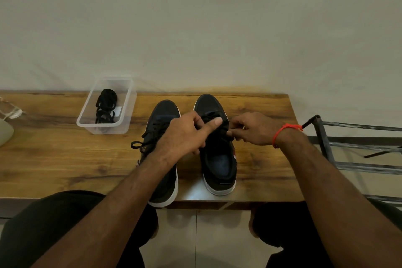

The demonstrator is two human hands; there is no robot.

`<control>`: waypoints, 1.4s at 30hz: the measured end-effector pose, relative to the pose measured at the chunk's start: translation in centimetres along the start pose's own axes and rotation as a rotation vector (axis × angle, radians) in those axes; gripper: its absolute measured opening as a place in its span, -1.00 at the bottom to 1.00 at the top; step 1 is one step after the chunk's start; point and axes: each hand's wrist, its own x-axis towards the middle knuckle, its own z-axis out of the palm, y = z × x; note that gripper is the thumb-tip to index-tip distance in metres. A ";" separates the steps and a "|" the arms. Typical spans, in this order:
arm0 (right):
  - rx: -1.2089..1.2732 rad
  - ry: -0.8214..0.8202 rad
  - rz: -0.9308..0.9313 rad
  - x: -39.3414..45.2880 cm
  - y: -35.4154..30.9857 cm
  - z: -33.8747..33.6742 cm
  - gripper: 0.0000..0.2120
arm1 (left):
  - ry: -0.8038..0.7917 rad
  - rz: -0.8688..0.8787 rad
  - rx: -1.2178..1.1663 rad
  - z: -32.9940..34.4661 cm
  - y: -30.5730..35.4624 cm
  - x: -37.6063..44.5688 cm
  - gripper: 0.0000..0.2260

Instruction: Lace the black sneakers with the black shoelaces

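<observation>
Two black sneakers with white soles stand side by side on the wooden table [54,159], toes pointing away from me. The left sneaker [162,115] is laced, and a tied bow [139,144] hangs off its left side. Over the right sneaker [218,159] both hands work at the eyelets. My left hand [185,135] holds the tongue area, thumb stretched across the black lace. My right hand [254,129], with a red thread on the wrist, pinches the black shoelace [229,132] at the sneaker's right edge. The lace under the fingers is mostly hidden.
A clear plastic box [87,115] with more coiled black shoelaces [106,105] sits at the table's back left. A pale rounded object [5,132] lies at the far left edge. A dark metal frame [326,148] stands to the right of the table. A wall is close behind.
</observation>
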 end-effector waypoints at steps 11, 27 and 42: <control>-0.006 0.222 -0.085 0.5 -0.2 0.3 -0.77 | -0.009 -0.033 -0.121 0.8 -0.5 0.3 -0.95; 0.023 0.013 -0.032 0.2 -0.9 0.7 -0.54 | 0.007 0.082 0.026 0.8 -0.9 0.4 -0.94; 0.144 -0.057 0.048 0.5 -1.1 0.6 -0.47 | -0.067 0.148 0.102 0.0 -0.9 0.3 -0.72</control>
